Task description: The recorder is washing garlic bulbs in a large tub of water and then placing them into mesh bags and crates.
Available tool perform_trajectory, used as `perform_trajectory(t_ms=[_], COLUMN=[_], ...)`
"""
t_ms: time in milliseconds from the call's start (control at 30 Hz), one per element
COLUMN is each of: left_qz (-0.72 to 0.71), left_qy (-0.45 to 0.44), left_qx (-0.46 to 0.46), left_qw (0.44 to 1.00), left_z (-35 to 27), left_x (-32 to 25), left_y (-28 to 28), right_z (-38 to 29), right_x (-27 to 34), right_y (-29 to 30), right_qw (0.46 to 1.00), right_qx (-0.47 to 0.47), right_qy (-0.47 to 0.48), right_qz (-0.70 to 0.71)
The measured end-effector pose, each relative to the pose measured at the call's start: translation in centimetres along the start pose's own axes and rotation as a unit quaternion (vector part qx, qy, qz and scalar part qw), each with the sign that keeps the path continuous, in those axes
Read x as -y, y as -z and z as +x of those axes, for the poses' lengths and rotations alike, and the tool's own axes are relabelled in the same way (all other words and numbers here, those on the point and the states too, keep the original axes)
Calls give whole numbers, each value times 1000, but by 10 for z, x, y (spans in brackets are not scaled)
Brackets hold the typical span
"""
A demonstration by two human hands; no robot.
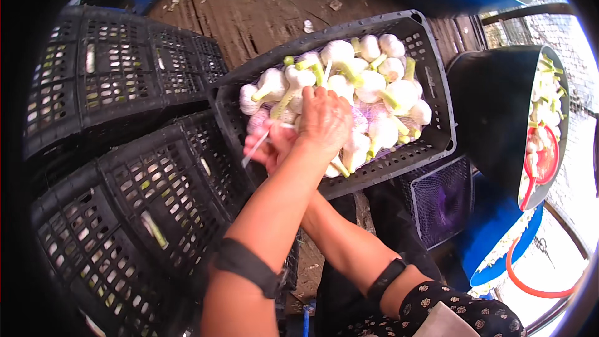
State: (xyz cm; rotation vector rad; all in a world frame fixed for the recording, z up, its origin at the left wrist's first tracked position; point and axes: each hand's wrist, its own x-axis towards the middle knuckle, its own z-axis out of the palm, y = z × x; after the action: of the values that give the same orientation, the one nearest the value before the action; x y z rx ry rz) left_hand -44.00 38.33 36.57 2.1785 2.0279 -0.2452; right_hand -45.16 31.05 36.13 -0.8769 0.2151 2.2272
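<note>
A black plastic crate [433,98] holds several white garlic bulbs [383,133] with trimmed green stems, wrapped in purple netting [359,119]. My forearms cross over the crate's near side, the left above the right. My left hand [325,117] is back-up on the bulbs, with its fingertips hidden, so its grip does not show. At the crate's left end, my right hand [271,145] has its fingers on a thin white strip [255,150]; this hand is blurred and partly covered by my left arm. Another narrow white piece [327,72] sticks up just beyond my left fingers.
Black slatted crates [140,164] with garlic inside stand along the left. To the right are a dark tub [491,112] of garlic with a red-rimmed scoop [545,154] and a blue tub [496,243]. Purple netting covers a frame [442,206]. Wooden floorboards [262,0] lie beyond.
</note>
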Motion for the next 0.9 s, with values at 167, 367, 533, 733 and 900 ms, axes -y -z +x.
perform_trajectory(t_ms=[167, 367, 533, 733, 900], left_qz=[53, 116, 188, 215, -59], left_qy=[-27, 1, -80, -36, 8], left_qx=[-51, 5, -76, -157, -89], left_qw=[997, 993, 976, 963, 994], left_z=[-5, -14, -7, -26, -32], left_x=[8, 6, 3, 4, -8], left_y=[-17, -19, -46, -96, -16], right_z=[-51, -63, 7, 27, 78], right_x=[32, 165, 107, 38, 131], right_y=[10, -27, -88, -65, -68], right_qw=[918, 639, 238, 245, 718], right_qx=[76, 173, 359, 405, 83], right_qy=[-144, -36, 79, -49, -59], right_qz=[-362, -748, -899, -879, -688])
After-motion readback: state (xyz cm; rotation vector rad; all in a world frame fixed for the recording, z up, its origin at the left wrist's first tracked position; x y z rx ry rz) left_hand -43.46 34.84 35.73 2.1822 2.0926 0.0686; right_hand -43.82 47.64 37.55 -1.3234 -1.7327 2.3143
